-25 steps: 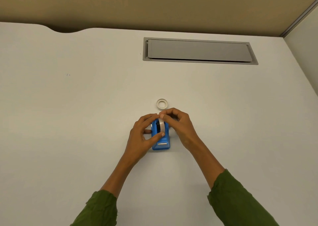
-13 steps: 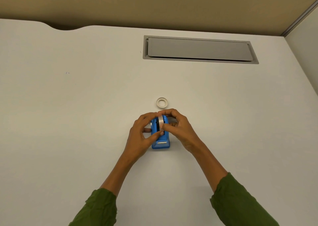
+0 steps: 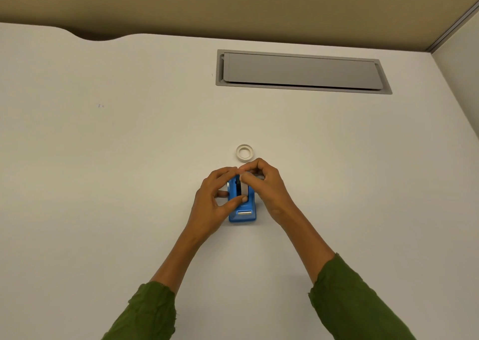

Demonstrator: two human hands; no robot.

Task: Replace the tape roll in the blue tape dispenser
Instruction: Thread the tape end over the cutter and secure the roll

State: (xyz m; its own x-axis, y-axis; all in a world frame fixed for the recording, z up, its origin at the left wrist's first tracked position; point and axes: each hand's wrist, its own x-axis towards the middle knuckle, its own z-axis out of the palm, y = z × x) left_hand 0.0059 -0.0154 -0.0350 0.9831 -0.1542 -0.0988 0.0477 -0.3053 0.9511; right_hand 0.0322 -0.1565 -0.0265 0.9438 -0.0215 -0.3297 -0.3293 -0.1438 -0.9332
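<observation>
The blue tape dispenser stands on the white desk, its metal cutter facing me. A white tape roll sits upright in the dispenser's cradle, next to a black hub. My left hand grips the dispenser's left side, thumb resting on its top near the roll. My right hand pinches the roll from the right and from above with fingertips. Just behind the hands, a second white ring of tape lies flat on the desk.
A grey cable hatch is set into the desk at the back right. A tan partition runs along the far edge, and a pale wall stands at the right.
The hands and dispenser stay in place. My right fingers have shifted slightly on the roll, which sits a little lower in the cradle.
</observation>
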